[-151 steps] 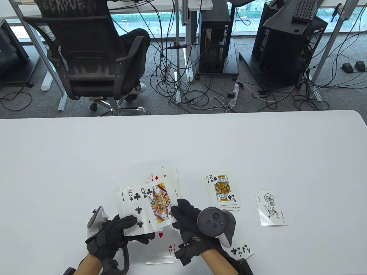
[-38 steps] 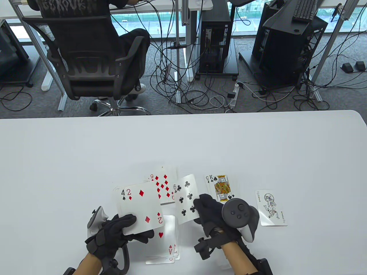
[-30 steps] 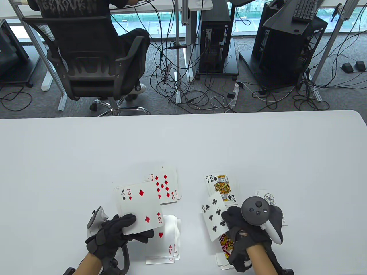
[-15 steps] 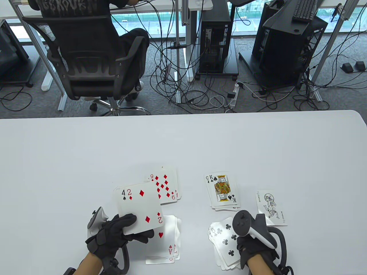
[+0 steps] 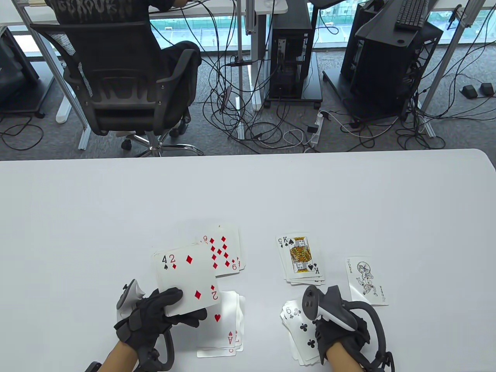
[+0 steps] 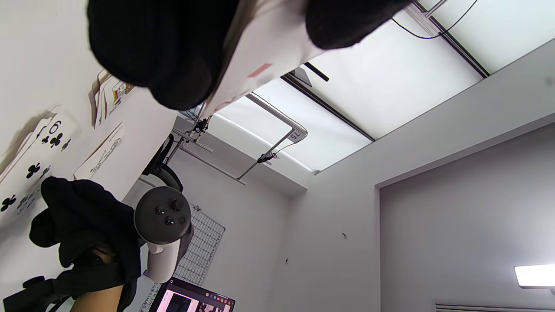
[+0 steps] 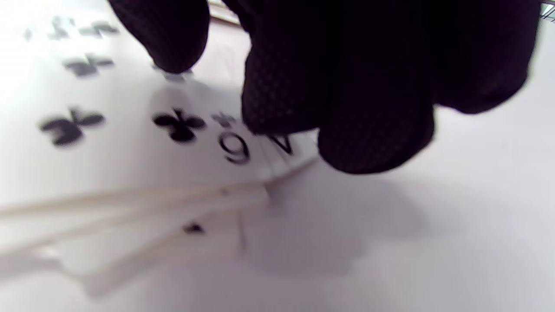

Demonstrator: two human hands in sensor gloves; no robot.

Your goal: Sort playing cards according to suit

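Observation:
My left hand (image 5: 182,308) grips a held stack of cards (image 5: 186,277) just above the table, two of diamonds on top, thumb over its near edge. My right hand (image 5: 323,333) lies at the near right on the clubs pile (image 5: 300,333), whose top card is the six of clubs (image 7: 130,130). Its fingertips (image 7: 338,108) touch that card's corner, and the card lies flat. Face up on the table are a diamonds pile (image 5: 224,252), a hearts pile (image 5: 228,323), a spades pile (image 5: 300,257) topped by a king, and a joker (image 5: 366,281).
The white table (image 5: 248,193) reaches far beyond the cards. Past its far edge a person sits in a black office chair (image 5: 116,81), with cables and computer towers (image 5: 294,50) on the floor.
My right hand took the six of clubs off the held stack, carried it right and down, and laid it on the clubs pile. The left hand has barely moved.

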